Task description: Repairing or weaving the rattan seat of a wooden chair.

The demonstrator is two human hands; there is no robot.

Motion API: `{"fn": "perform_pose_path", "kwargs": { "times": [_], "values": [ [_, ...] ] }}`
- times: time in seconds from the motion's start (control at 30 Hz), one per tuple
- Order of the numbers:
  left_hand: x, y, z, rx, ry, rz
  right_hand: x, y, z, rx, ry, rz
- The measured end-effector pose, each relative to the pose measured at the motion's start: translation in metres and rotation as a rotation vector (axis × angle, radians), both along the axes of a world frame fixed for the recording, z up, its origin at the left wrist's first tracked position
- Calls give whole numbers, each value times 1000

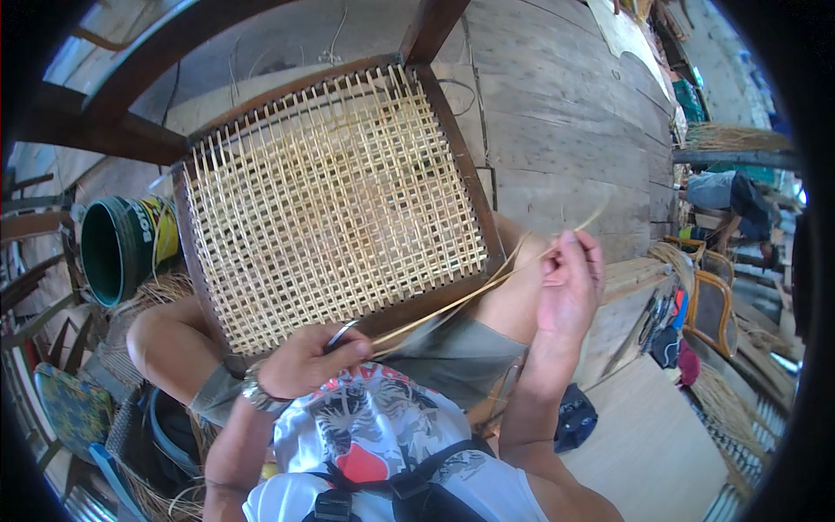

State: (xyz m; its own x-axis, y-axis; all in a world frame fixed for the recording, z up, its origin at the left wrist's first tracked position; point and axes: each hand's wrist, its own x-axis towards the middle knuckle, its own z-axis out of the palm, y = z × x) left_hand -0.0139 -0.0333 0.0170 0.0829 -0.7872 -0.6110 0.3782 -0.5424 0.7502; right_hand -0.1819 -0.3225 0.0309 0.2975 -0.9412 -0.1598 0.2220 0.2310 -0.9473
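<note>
A dark wooden chair frame lies across my lap, its seat woven with pale cane in an open grid. Along the far edge the lengthwise canes show with few crosswise ones between them. A loose cane strand runs between my hands over the near right corner of the seat. My left hand is closed at the near rail, with the strand at its thumb and fingers. A thin curved shiny metal piece sticks out of it; its kind is unclear. My right hand, raised at the right, pinches the strand near its tip.
A dark green bucket lies tipped at the left, with loose cane beside it. A pale board lies at the right. Wooden chair frames and cane bundles line both sides. Another person bends over at the far right.
</note>
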Motion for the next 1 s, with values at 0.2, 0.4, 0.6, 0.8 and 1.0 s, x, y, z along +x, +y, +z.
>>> {"fn": "perform_pose_path", "kwargs": {
  "times": [0.2,0.4,0.6,0.8,1.0],
  "values": [
    [1,25,-11,14,149,74,-13,-14,0,-110,101,7],
    [-1,26,-13,37,182,91,-14,-15,0,-95,96,14],
    [-2,24,2,39,-38,64,-23,-9,0,-68,-78,64],
    [-3,27,2,19,-160,42,-4,-7,9,68,-130,56],
    [9,-25,45,-437,-756,304,58,-31,67,-476,427,479]
  ]
}}
